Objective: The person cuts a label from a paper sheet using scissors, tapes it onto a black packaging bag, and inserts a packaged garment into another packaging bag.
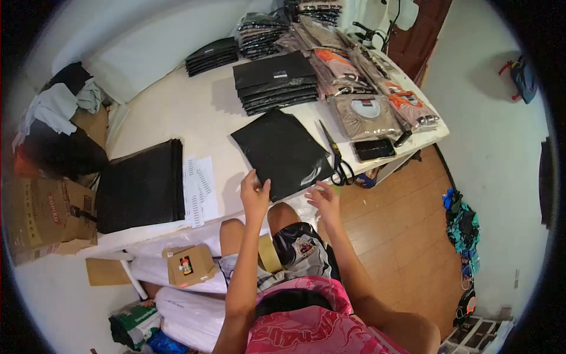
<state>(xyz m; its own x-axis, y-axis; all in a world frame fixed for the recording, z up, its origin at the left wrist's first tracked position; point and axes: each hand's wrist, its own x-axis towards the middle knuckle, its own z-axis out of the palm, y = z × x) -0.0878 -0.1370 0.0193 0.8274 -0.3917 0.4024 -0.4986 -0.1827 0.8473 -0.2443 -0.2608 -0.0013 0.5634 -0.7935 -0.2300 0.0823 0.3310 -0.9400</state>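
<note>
A flat black package in shiny clear plastic [282,150] lies at an angle near the table's front edge. My left hand [255,193] is at its lower left edge, thumb and fingers apart. Close to its lower right corner is my right hand [325,199], fingers spread and holding nothing I can see. Whether either hand touches the plastic is hard to tell. Black-handled scissors [336,158] rest just right of the package. On my lap sits a roll of tan tape [269,253]. Printed label sheets [200,190] lie to the left.
Behind the package stands a stack of black packs [275,82]. A pile of black sheets or bags [141,187] occupies the left side. Bagged beige garments [367,115] and a phone [373,150] are at the right. A cardboard box [50,212] stands far left.
</note>
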